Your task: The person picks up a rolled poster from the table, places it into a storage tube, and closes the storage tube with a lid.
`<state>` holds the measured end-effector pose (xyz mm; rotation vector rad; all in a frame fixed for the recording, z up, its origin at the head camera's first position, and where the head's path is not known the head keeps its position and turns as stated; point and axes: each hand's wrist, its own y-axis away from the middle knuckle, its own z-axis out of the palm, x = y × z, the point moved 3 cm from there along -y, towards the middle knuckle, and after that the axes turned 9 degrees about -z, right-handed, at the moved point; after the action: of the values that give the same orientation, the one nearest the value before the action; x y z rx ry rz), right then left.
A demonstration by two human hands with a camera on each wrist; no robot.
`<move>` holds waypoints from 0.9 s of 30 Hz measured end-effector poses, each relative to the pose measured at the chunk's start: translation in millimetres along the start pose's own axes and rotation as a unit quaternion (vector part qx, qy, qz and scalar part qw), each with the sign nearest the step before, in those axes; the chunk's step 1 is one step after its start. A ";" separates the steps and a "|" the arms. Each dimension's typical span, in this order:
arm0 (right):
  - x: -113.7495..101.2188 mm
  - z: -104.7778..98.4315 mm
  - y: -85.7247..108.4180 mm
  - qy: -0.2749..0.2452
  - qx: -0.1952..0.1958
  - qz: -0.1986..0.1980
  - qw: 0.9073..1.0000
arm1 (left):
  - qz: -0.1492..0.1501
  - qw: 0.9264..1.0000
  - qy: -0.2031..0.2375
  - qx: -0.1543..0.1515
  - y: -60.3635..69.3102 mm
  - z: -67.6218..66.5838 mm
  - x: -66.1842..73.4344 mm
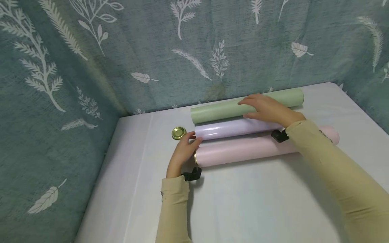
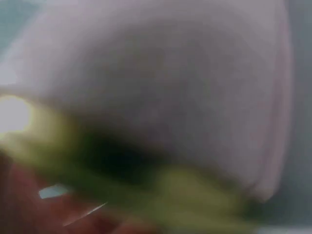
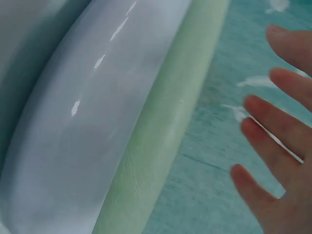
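Note:
Three long tubes lie side by side: a green tube (image 1: 218, 110) at the back, a glossy lavender tube (image 1: 234, 129) in the middle and a pink tube (image 1: 237, 151) in front. My left hand (image 1: 182, 152) is at the left end of the lavender tube, its thumb and fingers loosely bent; whether they touch the end is unclear. My right hand (image 1: 265, 108) is over the green tube, and the right wrist view shows its fingers (image 3: 273, 146) spread and apart from the tubes. A gold rim (image 2: 195, 200) on the pink tube blurs across the left wrist view.
A round gold lid (image 1: 179, 133) lies on the white table (image 1: 152, 209), left of the tubes. Green leaf-patterned fabric (image 1: 146, 44) hangs behind the table and along its left and right sides.

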<state>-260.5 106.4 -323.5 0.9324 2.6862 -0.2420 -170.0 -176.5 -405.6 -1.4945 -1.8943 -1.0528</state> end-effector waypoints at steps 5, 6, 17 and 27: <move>1.6 4.9 -29.2 0.032 -0.036 -0.015 0.999 | -0.020 0.999 0.039 0.015 -6.7 5.2 -5.5; 0.9 6.4 -35.2 0.036 -0.045 -0.015 0.998 | -0.025 0.999 0.043 0.020 -7.2 5.4 -6.0; 7.2 27.8 -86.3 -0.024 -0.131 0.091 0.987 | -0.027 0.999 0.034 0.024 -5.3 11.0 -1.5; 11.9 40.7 -101.5 0.003 -0.153 0.135 0.979 | -0.026 0.999 0.029 0.024 -3.4 7.9 -1.3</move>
<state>-324.4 24.3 -359.3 1.1766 2.4669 0.2249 -172.3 -171.1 -412.0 -1.3806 -1.9150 -1.0558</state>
